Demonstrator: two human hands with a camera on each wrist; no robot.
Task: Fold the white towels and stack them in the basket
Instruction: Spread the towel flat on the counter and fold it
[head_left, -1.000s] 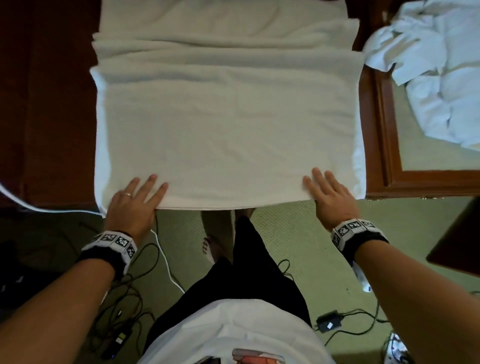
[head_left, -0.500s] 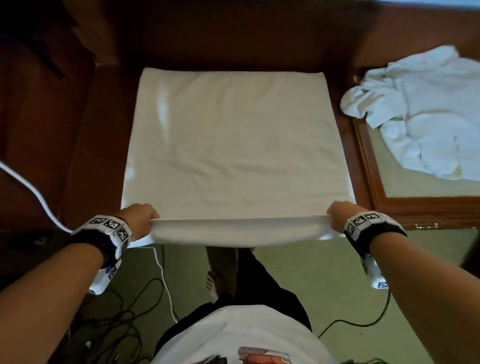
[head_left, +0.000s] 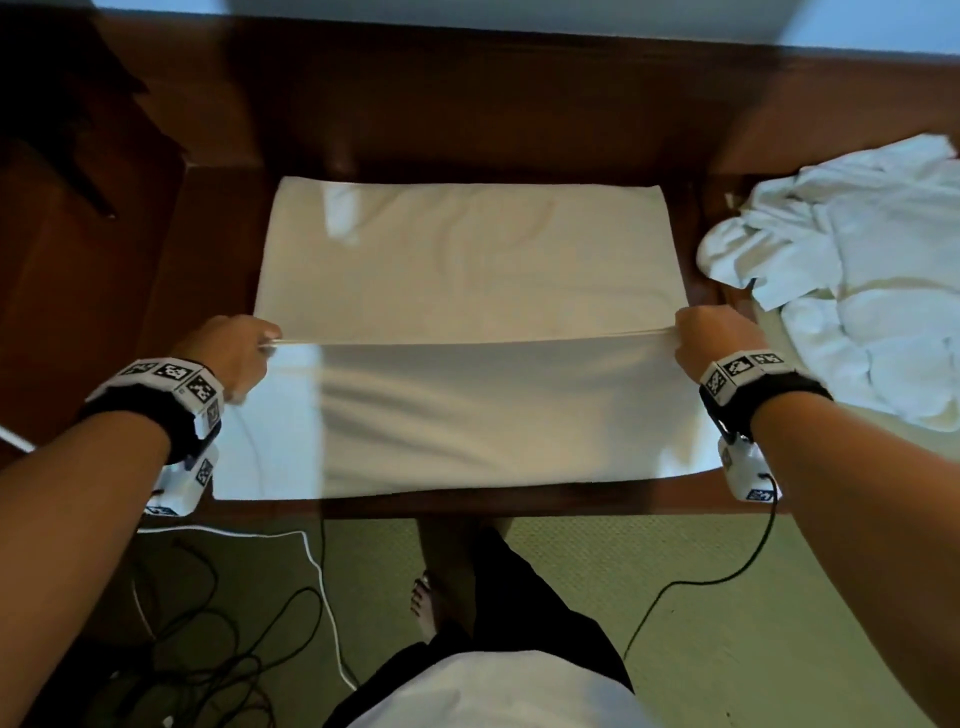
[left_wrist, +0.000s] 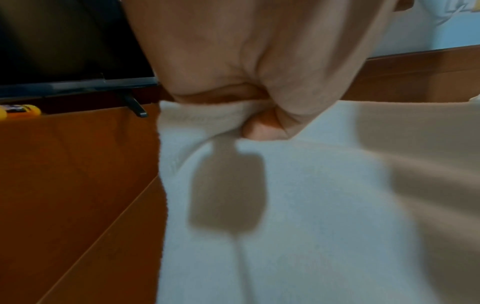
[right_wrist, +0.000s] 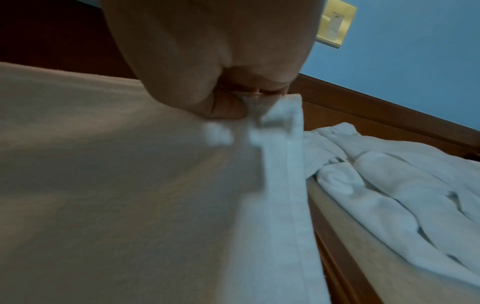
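Note:
A white towel lies spread on the dark wooden table, its near half lifted and carried toward the far edge. My left hand pinches the towel's left near corner, and my right hand pinches the right near corner; the raised edge stretches taut between them. In the left wrist view the left hand grips a bunched corner of the towel. The right wrist view shows the right hand pinching the hemmed corner of the towel. No basket shows in any view.
A crumpled heap of white towels lies on a framed surface at the right. A TV screen stands at the table's back left. Cables trail over the green carpet by my feet. A wall switch plate is behind.
Both hands went from lying flat on the towel's near edge to pinching its corners. They have lifted that edge and carried it forward over the towel, about halfway across.

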